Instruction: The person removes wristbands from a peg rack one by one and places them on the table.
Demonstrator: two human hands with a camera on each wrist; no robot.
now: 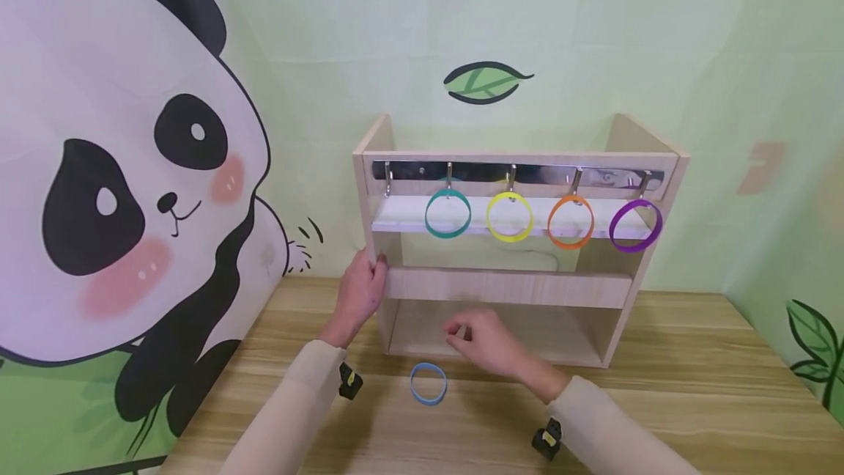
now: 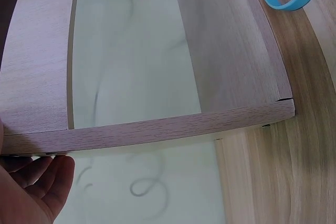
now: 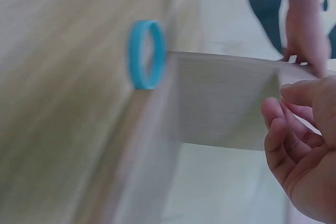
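A small wooden shelf (image 1: 508,288) stands on the table. My left hand (image 1: 361,288) grips its left side panel, thumb in front and fingers around the outside; in the left wrist view those fingers (image 2: 58,184) show at the panel's edge. My right hand (image 1: 488,343) hovers before the lower compartment, its fingers loosely bent with nothing between them. A blue ring-shaped band (image 1: 430,402) lies on the table in front of the shelf. From the metal hook rail (image 1: 488,172) hang a teal band (image 1: 448,235), a yellow band (image 1: 510,239), an orange band (image 1: 571,246) and a purple band (image 1: 631,248).
The leftmost hook (image 1: 387,180) carries no band. A wood-grain table (image 1: 692,387) extends around the shelf. Behind it hangs a pale green backdrop (image 1: 316,94) with a large printed panda (image 1: 132,35) on the left.
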